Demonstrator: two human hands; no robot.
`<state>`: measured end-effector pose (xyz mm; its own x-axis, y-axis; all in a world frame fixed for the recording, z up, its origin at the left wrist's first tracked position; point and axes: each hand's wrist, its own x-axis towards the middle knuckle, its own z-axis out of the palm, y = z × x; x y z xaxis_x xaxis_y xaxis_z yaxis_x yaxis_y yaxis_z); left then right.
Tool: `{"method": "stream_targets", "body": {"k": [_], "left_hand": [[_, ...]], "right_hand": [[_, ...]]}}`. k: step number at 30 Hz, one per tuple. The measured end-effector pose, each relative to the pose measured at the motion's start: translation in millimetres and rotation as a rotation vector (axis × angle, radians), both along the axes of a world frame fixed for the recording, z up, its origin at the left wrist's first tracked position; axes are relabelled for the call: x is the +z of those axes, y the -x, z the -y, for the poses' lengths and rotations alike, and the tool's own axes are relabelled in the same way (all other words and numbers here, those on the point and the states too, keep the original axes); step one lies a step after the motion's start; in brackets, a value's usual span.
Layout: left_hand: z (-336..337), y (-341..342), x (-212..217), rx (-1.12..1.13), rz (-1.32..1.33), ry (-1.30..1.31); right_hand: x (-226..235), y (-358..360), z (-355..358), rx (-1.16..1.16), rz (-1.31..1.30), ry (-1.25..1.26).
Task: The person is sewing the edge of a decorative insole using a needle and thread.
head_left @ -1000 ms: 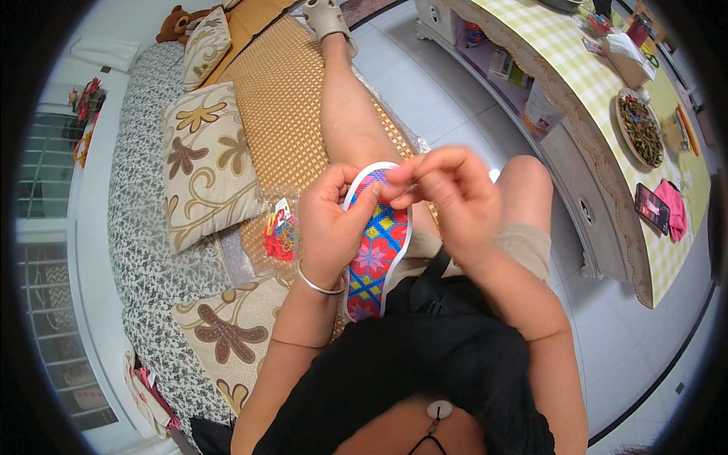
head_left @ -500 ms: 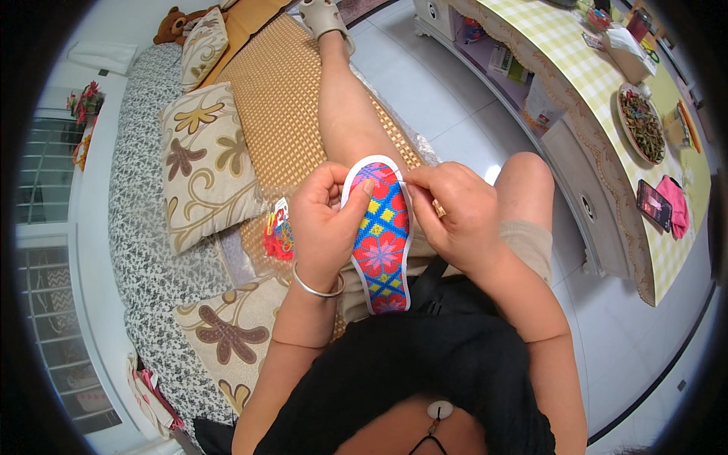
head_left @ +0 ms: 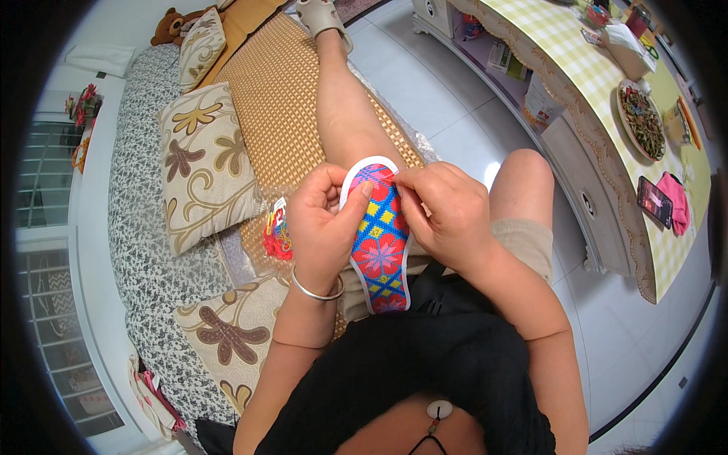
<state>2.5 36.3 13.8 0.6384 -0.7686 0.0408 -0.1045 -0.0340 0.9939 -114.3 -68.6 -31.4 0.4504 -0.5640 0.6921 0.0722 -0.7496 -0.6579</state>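
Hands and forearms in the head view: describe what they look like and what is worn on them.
Both forearms are bare, no sleeves in view. The left hand has a thin silver bangle round the wrist. The right hand wears nothing: no ring, watch or glove shows. Nails look short and unpainted.

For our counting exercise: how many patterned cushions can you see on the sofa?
3, perhaps more hidden. One cushion lies at the far end beside the teddy bear; a large one sits mid-sofa left of the left hand; one lies nearest, beside the left forearm.
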Motion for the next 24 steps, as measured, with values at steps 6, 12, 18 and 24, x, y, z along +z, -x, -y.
{"method": "stream_targets", "body": {"k": [6,12,18,24], "left_hand": [[-2,1,-1,0.036,0.260,-0.040],[3,11,1,0.102,0.598,0.005],[0,13,-4,0.123,0.690,-0.005],[-4,12,-1,0.089,0.745,-0.019]], "right_hand": [[5,-1,-1,-0.049,-0.034,0.110],[13,-4,-3,-0.029,-0.071,0.154],[7,-7,-3,-0.034,-0.042,0.141],[9,-2,-2,-0.080,0.012,0.102]]}}
